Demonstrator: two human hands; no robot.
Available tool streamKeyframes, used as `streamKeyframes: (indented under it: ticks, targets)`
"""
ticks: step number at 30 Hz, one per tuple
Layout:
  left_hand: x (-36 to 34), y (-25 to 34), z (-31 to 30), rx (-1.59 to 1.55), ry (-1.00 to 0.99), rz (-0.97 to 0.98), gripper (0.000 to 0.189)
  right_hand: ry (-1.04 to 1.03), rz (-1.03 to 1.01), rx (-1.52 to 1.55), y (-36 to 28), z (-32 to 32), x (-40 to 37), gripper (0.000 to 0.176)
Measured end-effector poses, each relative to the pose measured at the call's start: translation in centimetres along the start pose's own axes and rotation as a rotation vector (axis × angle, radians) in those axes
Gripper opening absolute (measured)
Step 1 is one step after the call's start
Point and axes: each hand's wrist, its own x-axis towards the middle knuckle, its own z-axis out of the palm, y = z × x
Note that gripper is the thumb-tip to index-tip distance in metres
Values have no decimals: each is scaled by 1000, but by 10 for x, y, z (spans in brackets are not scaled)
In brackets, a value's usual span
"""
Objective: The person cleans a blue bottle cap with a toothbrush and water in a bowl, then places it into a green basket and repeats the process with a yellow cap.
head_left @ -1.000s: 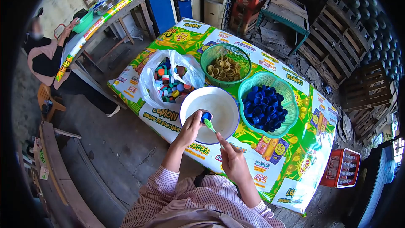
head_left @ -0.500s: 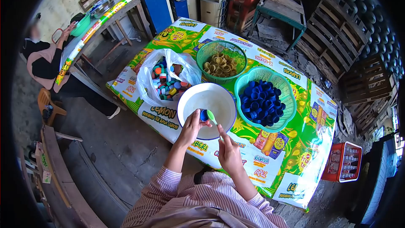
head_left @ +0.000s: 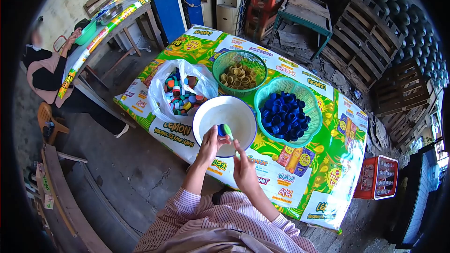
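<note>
My left hand (head_left: 209,144) holds a blue bottle cap (head_left: 221,130) over the near rim of a white bowl (head_left: 225,112) filled with pale liquid. In my right hand (head_left: 244,171) is a green toothbrush (head_left: 228,131), its head pressed against the cap. Behind the bowl a clear plastic bag (head_left: 179,86) holds mixed coloured caps. A teal basket (head_left: 287,112) to the right is full of blue caps. A green basket (head_left: 239,72) at the back holds tan cap liners.
The table wears a green printed cloth (head_left: 309,164) with fruit drink logos. Another person (head_left: 44,72) sits at a second table on the left. A red bottle crate (head_left: 378,178) stands on the floor at right. Wooden pallets (head_left: 375,42) are stacked behind.
Both hands stayed together over the bowl while the brush head moved against the cap. The view shifted slightly, so everything sits a little further left.
</note>
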Motion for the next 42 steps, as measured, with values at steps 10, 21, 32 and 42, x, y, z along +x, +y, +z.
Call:
streamKeyframes:
  ticks: [10, 21, 32, 42]
  targets:
    - [-7, 11, -2, 150, 19, 155, 29, 80, 69, 161, -6, -16, 0, 49]
    - [-15, 14, 1, -203, -51, -55, 26, 7, 28, 149, 3, -8, 5, 50]
    - [-13, 7, 1, -59, -56, 57, 43, -52, 152, 127, 0, -19, 4, 48]
    - [-13, 8, 1, 296, -69, 281, 54, 38, -60, 151, 0, -17, 0, 46]
